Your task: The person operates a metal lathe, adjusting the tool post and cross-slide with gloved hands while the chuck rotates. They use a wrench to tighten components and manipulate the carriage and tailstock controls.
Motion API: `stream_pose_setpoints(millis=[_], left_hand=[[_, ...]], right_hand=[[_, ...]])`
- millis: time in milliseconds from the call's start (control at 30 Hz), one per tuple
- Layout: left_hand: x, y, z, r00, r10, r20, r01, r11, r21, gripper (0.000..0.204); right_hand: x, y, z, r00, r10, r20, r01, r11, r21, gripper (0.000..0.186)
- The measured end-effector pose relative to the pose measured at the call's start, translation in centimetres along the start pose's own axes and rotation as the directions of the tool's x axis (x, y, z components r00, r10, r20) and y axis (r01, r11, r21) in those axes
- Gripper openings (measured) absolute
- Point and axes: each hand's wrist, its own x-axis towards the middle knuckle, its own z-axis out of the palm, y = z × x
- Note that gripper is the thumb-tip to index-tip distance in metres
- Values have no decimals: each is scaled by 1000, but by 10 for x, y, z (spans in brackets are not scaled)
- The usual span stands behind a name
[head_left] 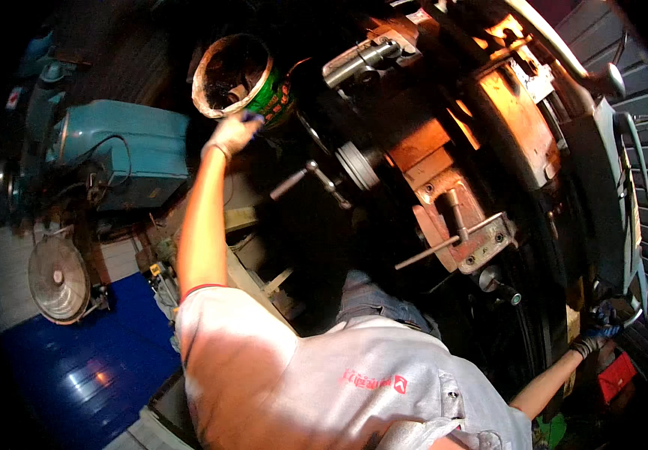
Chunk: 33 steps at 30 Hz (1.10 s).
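1. The bucket (273, 94) stood off the left side of the machine tool (519, 127), near its far end. Its outside was bright green, its thick rim pale and stained, and its inside dark, with brownish matter in it.
2. The left hand (234, 135), in a pale glove with blue at the fingers, was at the bucket's near rim. It was blurred, so I could not tell whether its fingers were spread or pinching the rim.
3. The right hand (600, 330), in a dark blue glove, was low at the machine tool's right edge, beside a pale metal lever (631, 319). Its fingers looked bent, but shadow left their grip uncertain.
4. A clamp bar (429, 253) lay across the slide (481, 251), jutting past its left edge. A crank handle (288, 184) stuck out leftward near a ringed metal collar (357, 166).
5. Deep shadow hid the bucket's support and much of the machine tool's left side; the fisheye border cut off the outer parts of the room.
6. Red-orange lettering (279, 99) marked the bucket's green side, too small to make out. The grey shirt (264, 352) bore red print and a small red emblem (400, 384).
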Motion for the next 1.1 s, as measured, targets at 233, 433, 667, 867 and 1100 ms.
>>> stream_pose_setpoints(millis=[233,433,667,867,1100], left_hand=[[-7,-115,130,912,-125,390,205,964,-169,46],[-27,-108,144,792,-200,576,190,979,78,38],[25,-69,80,876,-182,447,93,973,213,46],[200,-84,79,939,-29,343,0,996,85,55],[339,-69,136,951,-132,279,63,968,243,93]], right_hand=[[-30,11,37,987,-163,3,162,978,-132,60],[-21,39,53,880,-476,-2,292,543,-787,59],[-19,22,19,860,-506,68,90,19,-996,60],[-116,75,43,645,-763,-43,109,148,-983,44],[-311,234,142,615,-775,-146,130,283,-950,45]])
